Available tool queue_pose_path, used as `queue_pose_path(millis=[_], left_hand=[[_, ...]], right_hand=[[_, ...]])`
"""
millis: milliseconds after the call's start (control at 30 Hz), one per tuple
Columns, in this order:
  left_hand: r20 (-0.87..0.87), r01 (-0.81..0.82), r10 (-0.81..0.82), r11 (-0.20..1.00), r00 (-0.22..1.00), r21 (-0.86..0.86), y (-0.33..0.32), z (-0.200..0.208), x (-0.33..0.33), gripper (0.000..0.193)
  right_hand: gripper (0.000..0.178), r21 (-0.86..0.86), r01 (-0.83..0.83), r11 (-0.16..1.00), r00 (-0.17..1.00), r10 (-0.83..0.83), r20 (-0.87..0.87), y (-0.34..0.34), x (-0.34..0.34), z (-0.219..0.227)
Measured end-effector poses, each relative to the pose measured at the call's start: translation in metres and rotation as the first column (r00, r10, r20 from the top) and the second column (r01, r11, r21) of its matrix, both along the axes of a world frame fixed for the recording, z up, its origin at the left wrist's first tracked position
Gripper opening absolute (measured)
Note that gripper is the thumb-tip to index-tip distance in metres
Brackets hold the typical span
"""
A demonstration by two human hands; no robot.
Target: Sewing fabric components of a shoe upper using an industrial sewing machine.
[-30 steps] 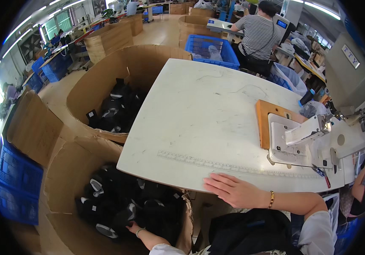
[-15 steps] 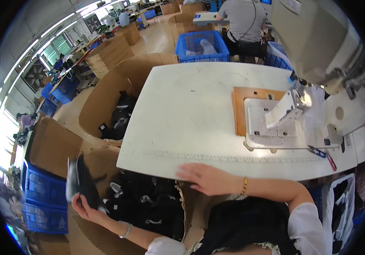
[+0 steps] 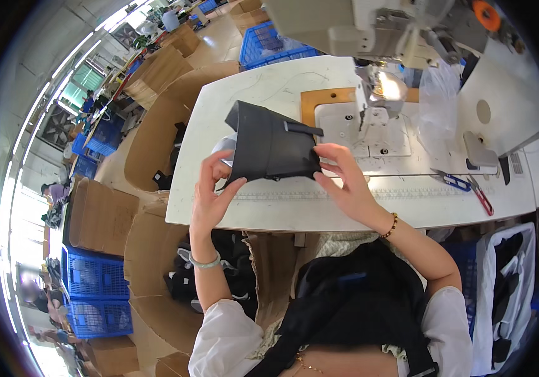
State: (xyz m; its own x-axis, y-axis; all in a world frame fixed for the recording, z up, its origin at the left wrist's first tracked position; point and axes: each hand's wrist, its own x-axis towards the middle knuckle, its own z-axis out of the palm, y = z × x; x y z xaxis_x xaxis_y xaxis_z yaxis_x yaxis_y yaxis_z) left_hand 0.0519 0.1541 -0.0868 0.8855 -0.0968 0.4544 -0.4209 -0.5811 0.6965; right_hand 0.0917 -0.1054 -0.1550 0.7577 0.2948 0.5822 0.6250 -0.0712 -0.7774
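Observation:
A black tapered piece [image 3: 272, 147] of smooth, stiff-looking material, with a short strap on its upper right, is held up above the white table [image 3: 250, 81]. My left hand [image 3: 210, 191] pinches its lower left edge between thumb and fingers. At its right edge my right hand [image 3: 348, 185] is closed on the same piece, thumb below and fingers above. Just beyond and to the right stands the sewing machine [image 3: 370, 34], its lit needle area over a metal plate [image 3: 338, 122].
Blue thread snips [image 3: 452, 181] and a red-handled tool [image 3: 483, 198] lie at the table's right. Below the left edge, a cardboard box [image 3: 147, 270] holds black pieces [image 3: 238, 257]. Stacked blue crates [image 3: 97, 276] stand further left. A white-lined bin [image 3: 483, 295] is at right.
My left hand has brought the black piece up from beside the box to over the table. My right hand has left the table's front edge and taken hold of its right side.

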Motion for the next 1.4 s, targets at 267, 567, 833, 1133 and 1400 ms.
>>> queue_pose_path(millis=[267,567,833,1133,1400], left_hand=[[-0.128,-0.011,-0.014,0.982,0.992,-0.19,-0.011,-0.014,0.005,0.037],[-0.209,-0.194,0.145,0.951,0.967,-0.242,-0.007,-0.007,-0.01,0.017],[-0.299,-0.278,0.196,0.924,0.934,-0.262,0.002,-0.018,-0.008,0.03],[-0.205,-0.197,0.011,0.33,0.979,-0.923,-0.03,-0.033,-0.001,0.024],[-0.089,-0.086,-0.087,0.039,0.992,-0.996,-0.012,-0.035,0.003,0.032]], right_hand=[[0.049,0.356,0.033,0.934,0.739,0.217,-0.638,-0.009,0.022,-0.025],[0.043,0.242,-0.185,0.952,0.586,0.305,-0.751,0.005,0.053,0.009],[0.031,0.042,-0.192,0.98,0.904,0.193,-0.382,0.015,0.056,0.048],[0.042,0.32,-0.443,0.837,0.777,0.537,-0.328,0.005,0.066,0.075],[0.047,-0.044,-0.079,0.996,0.997,0.079,-0.002,0.022,0.073,0.079]])
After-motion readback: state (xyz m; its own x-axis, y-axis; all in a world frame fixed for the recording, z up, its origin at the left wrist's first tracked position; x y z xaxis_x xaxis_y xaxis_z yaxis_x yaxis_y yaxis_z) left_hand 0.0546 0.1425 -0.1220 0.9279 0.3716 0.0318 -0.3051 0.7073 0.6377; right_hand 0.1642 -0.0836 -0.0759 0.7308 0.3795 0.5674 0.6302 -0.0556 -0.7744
